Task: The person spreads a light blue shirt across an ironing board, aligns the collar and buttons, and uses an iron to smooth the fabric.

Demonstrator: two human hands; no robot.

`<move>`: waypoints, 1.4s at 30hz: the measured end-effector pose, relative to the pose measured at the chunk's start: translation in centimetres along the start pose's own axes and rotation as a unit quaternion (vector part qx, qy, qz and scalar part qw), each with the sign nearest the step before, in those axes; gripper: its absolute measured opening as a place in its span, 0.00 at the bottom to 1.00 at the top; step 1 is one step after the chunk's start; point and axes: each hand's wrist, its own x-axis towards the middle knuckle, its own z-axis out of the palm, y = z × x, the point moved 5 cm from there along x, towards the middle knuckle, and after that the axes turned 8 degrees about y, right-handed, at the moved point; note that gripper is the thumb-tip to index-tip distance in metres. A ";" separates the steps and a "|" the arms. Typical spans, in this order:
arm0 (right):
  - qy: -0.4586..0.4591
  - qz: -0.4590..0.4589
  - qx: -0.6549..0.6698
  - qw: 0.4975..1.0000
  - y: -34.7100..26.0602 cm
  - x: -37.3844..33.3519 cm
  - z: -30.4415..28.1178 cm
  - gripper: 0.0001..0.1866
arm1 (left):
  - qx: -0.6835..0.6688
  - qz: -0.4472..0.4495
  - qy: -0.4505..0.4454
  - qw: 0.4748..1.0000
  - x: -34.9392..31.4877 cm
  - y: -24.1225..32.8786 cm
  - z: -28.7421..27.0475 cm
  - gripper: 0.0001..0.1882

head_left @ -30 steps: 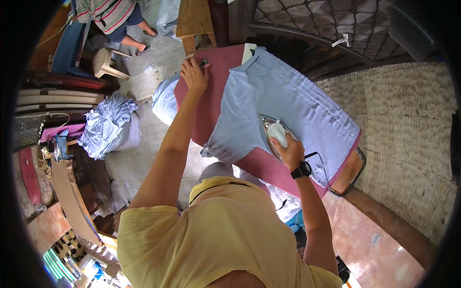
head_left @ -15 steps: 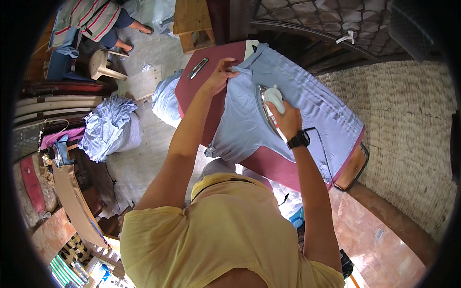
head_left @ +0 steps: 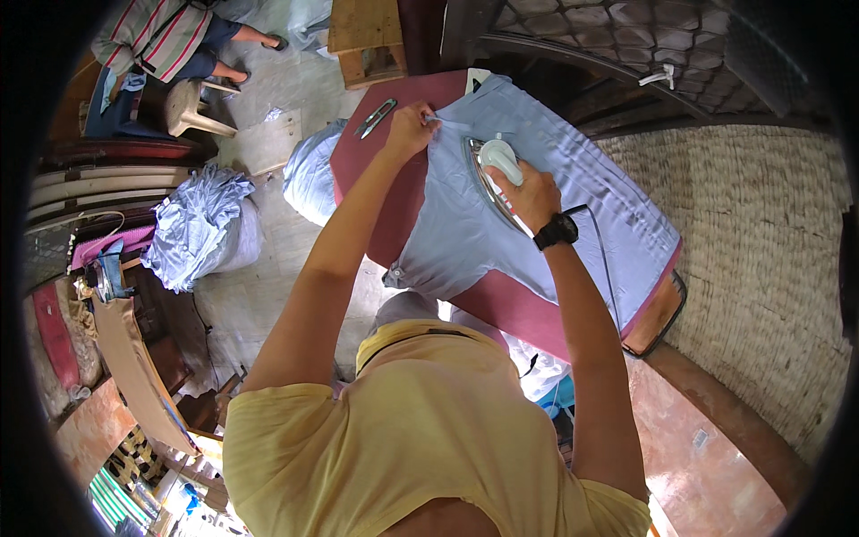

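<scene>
A light blue garment [head_left: 573, 206] lies spread over the maroon ironing board [head_left: 380, 201]. My right hand [head_left: 535, 199] is wrapped round the handle of a white and pale green iron [head_left: 501, 159], whose soleplate rests flat on the cloth. Its dark cord trails off past my wrist watch. At the garment's far left edge, my left hand [head_left: 413, 130] pinches a bit of the blue cloth between thumb and fingers. Beside that hand, a pair of small thread snips [head_left: 375, 118] lies on the bare maroon cover.
Left of the board sit a bundle of blue cloth [head_left: 310, 174] and a larger heap of crumpled blue garments [head_left: 199, 224]. A wooden stool [head_left: 367, 36] stands beyond. Another person [head_left: 161, 40] sits far left near a cream plastic stool [head_left: 192, 107]. A metal lattice [head_left: 608, 45] borders the far right.
The iron and my right hand have shifted slightly left and away from me. My left hand has closed to a tighter pinch, drawing the cloth edge leftward.
</scene>
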 end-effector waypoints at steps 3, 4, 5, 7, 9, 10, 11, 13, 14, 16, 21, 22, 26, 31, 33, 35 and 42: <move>0.042 -0.046 -0.044 0.997 -1.0 -0.2 -0.5 0.27 | 0.041 0.050 0.043 0.997 -0.3 -0.8 0.0 0.09; 0.033 -0.034 -0.031 0.998 -0.9 -0.2 -0.6 0.27 | 0.049 0.069 0.060 0.995 -0.4 -0.8 0.0 0.08; 0.025 -0.022 -0.017 0.999 -0.8 -0.3 -0.7 0.27 | 0.045 0.068 0.041 0.996 -0.4 -1.2 0.3 0.08; 0.012 -0.011 -0.013 1.000 -1.3 -0.2 -1.1 0.27 | 0.041 0.065 0.006 0.997 0.1 -1.9 0.3 0.08; 0.005 -0.009 -0.036 0.999 -1.8 -0.2 -2.0 0.27 | 0.045 0.059 -0.013 0.997 0.2 -2.1 0.2 0.09; 0.016 -0.024 -0.035 0.999 -2.0 -0.1 -2.2 0.27 | 0.047 0.055 -0.024 0.997 0.3 -1.8 0.1 0.10; 0.027 -0.040 -0.034 0.998 -2.2 0.3 -2.3 0.27 | 0.032 0.061 -0.018 0.997 0.4 -1.4 -0.1 0.11; 0.017 -0.034 -0.014 0.999 -2.3 1.0 -2.4 0.31 | 0.004 0.069 -0.010 0.998 0.1 -0.7 -0.4 0.13; 0.021 -0.041 -0.031 0.998 -2.1 1.3 -2.3 0.31 | -0.004 0.067 -0.008 0.998 -0.1 -0.6 -0.4 0.14; 0.028 -0.061 -0.065 0.996 -2.5 1.9 -2.3 0.32 | -0.020 0.063 0.002 0.998 -0.3 -0.3 -0.6 0.15; -0.028 -0.012 -0.054 0.998 -0.9 3.0 -1.4 0.33 | 0.073 0.098 0.050 0.991 -0.3 0.4 -0.8 0.20; -0.044 -0.001 -0.035 0.998 -1.0 3.2 -1.3 0.33 | 0.097 0.121 0.070 0.985 -0.3 0.3 -0.9 0.21; -0.060 -0.150 -0.012 0.987 -1.2 1.9 -1.1 0.32 | 0.101 0.104 0.076 0.987 0.0 0.2 -0.9 0.23; -0.066 -0.121 -0.022 0.990 -4.5 3.3 -0.3 0.30 | 0.105 0.051 0.035 0.993 0.9 0.5 -1.9 0.21; -0.061 -0.107 -0.039 0.992 -5.2 4.3 0.8 0.31 | -0.025 -0.016 0.058 0.998 1.0 -1.1 -2.4 0.19; -0.039 -0.118 -0.046 0.991 -5.4 4.6 1.3 0.34 | -0.042 -0.039 0.081 0.995 0.0 -2.9 -3.2 0.18; -0.086 -0.111 -0.071 0.988 -6.7 5.2 1.6 0.37 | 0.091 -0.022 0.035 0.995 -13.9 0.4 -2.6 0.12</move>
